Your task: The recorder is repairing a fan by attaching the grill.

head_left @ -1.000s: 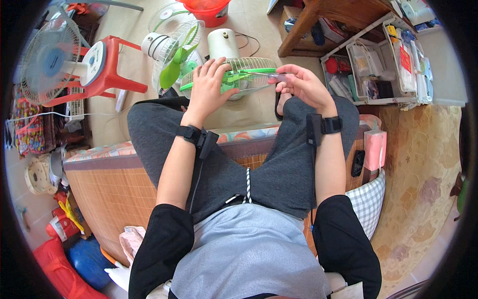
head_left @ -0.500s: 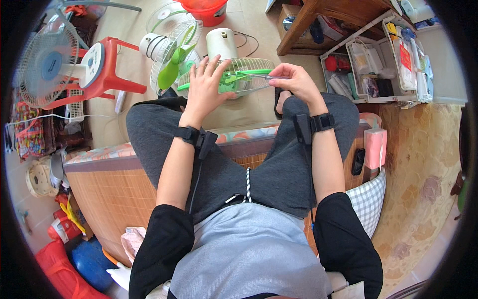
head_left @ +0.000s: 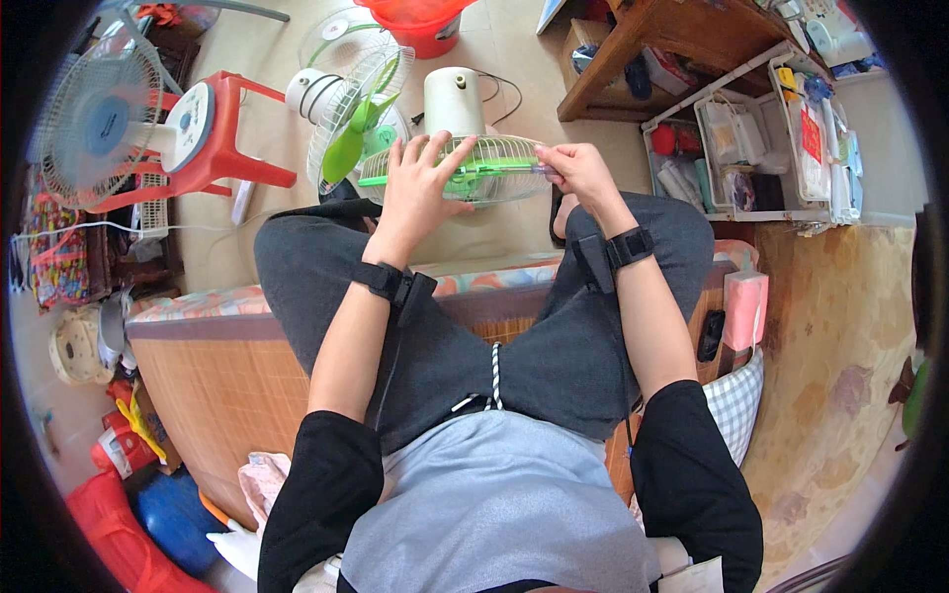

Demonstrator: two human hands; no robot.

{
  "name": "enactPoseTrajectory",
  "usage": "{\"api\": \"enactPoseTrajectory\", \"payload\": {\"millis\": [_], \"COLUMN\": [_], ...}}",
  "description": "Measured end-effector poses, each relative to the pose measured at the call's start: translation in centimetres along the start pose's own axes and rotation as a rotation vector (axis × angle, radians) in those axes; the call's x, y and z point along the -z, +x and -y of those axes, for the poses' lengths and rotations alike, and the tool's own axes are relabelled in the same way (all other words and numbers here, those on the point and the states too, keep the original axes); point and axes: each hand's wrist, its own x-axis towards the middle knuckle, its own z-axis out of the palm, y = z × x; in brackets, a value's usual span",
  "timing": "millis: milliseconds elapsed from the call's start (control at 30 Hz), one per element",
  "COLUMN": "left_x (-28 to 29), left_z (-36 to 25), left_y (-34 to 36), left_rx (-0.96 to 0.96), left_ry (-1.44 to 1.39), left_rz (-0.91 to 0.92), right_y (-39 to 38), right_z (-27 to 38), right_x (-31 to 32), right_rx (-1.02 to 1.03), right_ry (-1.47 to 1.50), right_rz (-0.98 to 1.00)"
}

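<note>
Between my knees stands a fan with a wire fan guard (head_left: 509, 148) seen edge-on and a green rim. My left hand (head_left: 425, 188) spans the guard's left part, fingers spread over its far side and thumb on the near side. At the guard's right end, my right hand (head_left: 583, 176) pinches a slim screwdriver (head_left: 543, 170) with a clear purplish handle. Its shaft points left along the green rim; its tip is hard to make out. Just beyond stands a white cylindrical fan part (head_left: 453, 99). Left of the guard are a green fan blade (head_left: 346, 148) and another wire guard.
A red stool (head_left: 232, 128) at the left holds a second fan (head_left: 109, 128). A red bucket (head_left: 432, 35) stands at the far side. On the right are a wooden table (head_left: 633, 59) and a white storage rack (head_left: 732, 212). I sit on a bamboo-matted bed (head_left: 217, 385).
My right hand has turned, its fingers now closed more tightly around the screwdriver handle, which sits slightly lower against the guard's right end. My left hand stays on the guard.
</note>
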Motion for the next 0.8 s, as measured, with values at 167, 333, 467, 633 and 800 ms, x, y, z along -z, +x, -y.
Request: {"api": "enactPoseTrajectory", "payload": {"millis": [167,333,467,633,800], "left_x": [0.7,0.7,0.6,0.6,0.8], "left_z": [0.2,0.6,0.4,0.4,0.4], "left_y": [0.7,0.6,0.7,0.4,0.5], "left_rx": [0.039,0.031,0.023,0.021,0.043], "left_ry": [-0.024,-0.028,-0.038,-0.011,-0.009], "left_rz": [0.004,0.034,0.031,0.025,0.038], "right_y": [-0.8,-2.2,-1.9,-1.1,-1.4], "right_z": [1.4,2.5,1.7,1.1,1.1], "right_x": [-0.4,0.5,0.7,0.9,0.9], "right_rx": [-0.015,0.215,0.241,-0.094,-0.286], "right_ry": [-0.029,-0.144,-0.098,0.159,0.289], "right_rz": [0.008,0.169,0.159,0.247,0.381]}}
